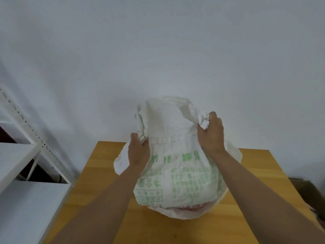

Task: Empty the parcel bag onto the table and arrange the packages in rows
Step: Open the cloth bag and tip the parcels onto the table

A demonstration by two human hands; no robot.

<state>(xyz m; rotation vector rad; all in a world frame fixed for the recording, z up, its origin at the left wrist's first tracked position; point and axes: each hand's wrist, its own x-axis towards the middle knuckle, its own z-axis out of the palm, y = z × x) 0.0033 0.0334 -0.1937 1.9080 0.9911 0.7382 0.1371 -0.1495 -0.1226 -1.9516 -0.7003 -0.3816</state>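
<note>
The parcel bag (177, 173) stands upside down on the tabletop (255, 173), its long axis upright and its mouth down, something pink showing at the bottom edge. My left hand (139, 150) and right hand (211, 132) each clutch a bunched bottom corner, so I judge the next pull goes straight up to spill the packages.

**Item count: head view**

Bags: 1 white woven parcel bag (177, 173) with green print, standing on the table.
Tables: 1 wooden table (98, 173).
Hands: 2, the left hand (139, 150) and the right hand (211, 134).
Shelving units: 1 white rack (26, 155) at the left edge, with 3 shelf boards visible.
Packages: number cannot be told; only a reddish patch shows under the bag's lower edge.
</note>
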